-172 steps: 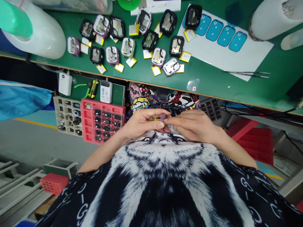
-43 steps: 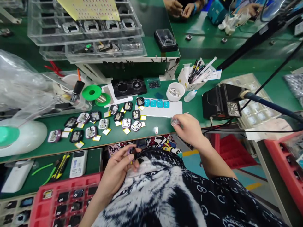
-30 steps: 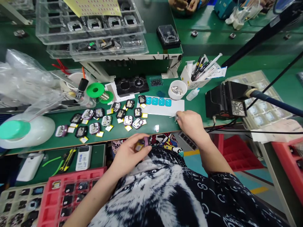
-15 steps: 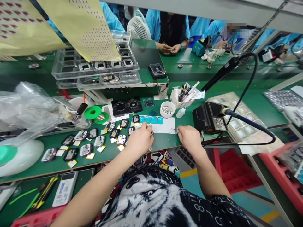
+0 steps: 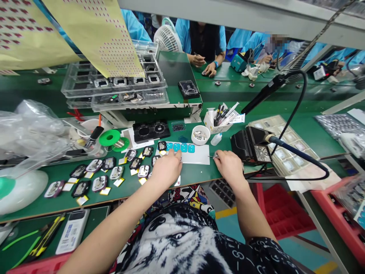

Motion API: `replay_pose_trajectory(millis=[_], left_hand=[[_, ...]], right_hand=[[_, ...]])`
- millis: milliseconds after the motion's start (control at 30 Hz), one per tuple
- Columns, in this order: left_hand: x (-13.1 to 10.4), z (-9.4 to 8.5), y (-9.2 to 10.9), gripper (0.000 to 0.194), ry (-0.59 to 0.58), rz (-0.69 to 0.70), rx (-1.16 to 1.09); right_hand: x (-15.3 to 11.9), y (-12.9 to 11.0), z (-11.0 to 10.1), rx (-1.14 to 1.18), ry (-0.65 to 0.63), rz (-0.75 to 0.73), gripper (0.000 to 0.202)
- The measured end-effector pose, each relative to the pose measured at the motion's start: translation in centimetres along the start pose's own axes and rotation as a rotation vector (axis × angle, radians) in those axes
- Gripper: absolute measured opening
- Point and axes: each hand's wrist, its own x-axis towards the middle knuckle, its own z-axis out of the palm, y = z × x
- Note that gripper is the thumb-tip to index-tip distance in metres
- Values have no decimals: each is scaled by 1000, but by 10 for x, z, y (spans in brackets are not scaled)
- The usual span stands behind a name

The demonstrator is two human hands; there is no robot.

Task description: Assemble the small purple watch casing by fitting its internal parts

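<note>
My left hand (image 5: 167,167) is closed, fingers curled down at the lower left of a white card (image 5: 196,158); whatever it grips is hidden beneath it. A white tag (image 5: 178,181) pokes out below that hand. Teal square stickers (image 5: 184,148) line the card's upper part. Just right of the card, my right hand (image 5: 229,164) pinches a thin metal-tipped tool (image 5: 215,155), its tip pointing left toward the card; most of it is covered by the fingers. Left of my left hand lie several small watch-like cases (image 5: 143,171) with yellow-and-white tags.
A round white tub (image 5: 201,135) of small metal parts, a dropper bottle (image 5: 216,139) and a box of pens and syringes (image 5: 219,123) stand behind the card. At right is a black soldering-iron holder (image 5: 248,146) with a looping cable. Co-workers sit across the bench.
The view has shifted slightly. My left hand has turned a little, and the dark edge beside its fingers no longer shows. A co-worker's hands opposite have moved apart.
</note>
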Motion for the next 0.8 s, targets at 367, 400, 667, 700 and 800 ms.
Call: replay_pose_trajectory(millis=[367, 400, 667, 700, 800], left_hand=[[-4, 1, 4, 38, 65, -18, 6], [-5, 1, 4, 37, 81, -16, 0], [-67, -5, -19, 34, 458, 126, -259], [-81, -5, -27, 32, 526, 114, -320], [-117, -4, -61, 27, 669, -35, -423]], right_hand=[[-15, -19, 11, 165, 174, -66, 34], [-16, -17, 16, 155, 172, -79, 34], [-6, -2, 41, 235, 295, -79, 25], [-4, 2, 43, 262, 312, -76, 24], [0, 18, 52, 292, 343, -68, 26]])
